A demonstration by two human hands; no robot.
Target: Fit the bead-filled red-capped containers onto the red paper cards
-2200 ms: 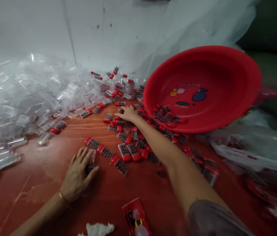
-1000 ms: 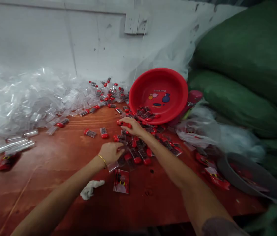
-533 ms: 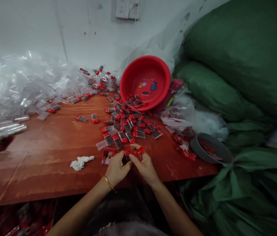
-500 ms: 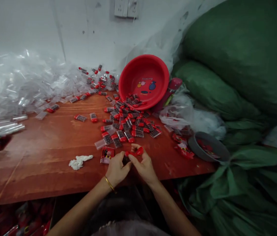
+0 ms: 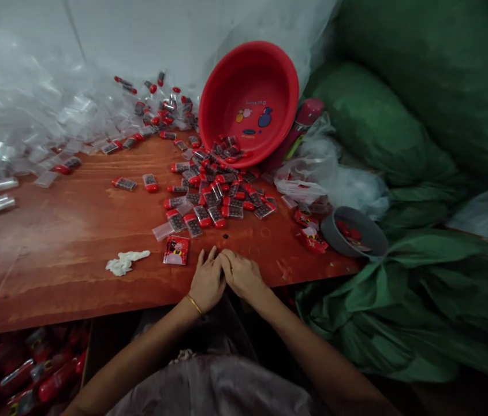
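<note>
Now drawn together at the near edge of a reddish-brown wooden table [image 5: 74, 231], my left hand [image 5: 207, 280] and right hand [image 5: 242, 274] meet, the left's fingers fairly straight, the right's curled inward. The glossy red caps that showed between them half a second ago are out of sight; whether my fingers grip anything, I cannot tell. Either the pieces are hidden beneath my palms, I judge, or this bit of handling has paused. Ahead, small flat clear-plastic cases with rounded red caps [image 5: 216, 192] lie heaped and overlapping, apart from my hands, some inside the lower wall of a tilted round red plastic basin [image 5: 252, 75]. Dark contents dotted with pale spots show through their sides. A square red printed packet [image 5: 177, 251] lies flat near my left fingertips.
</note>
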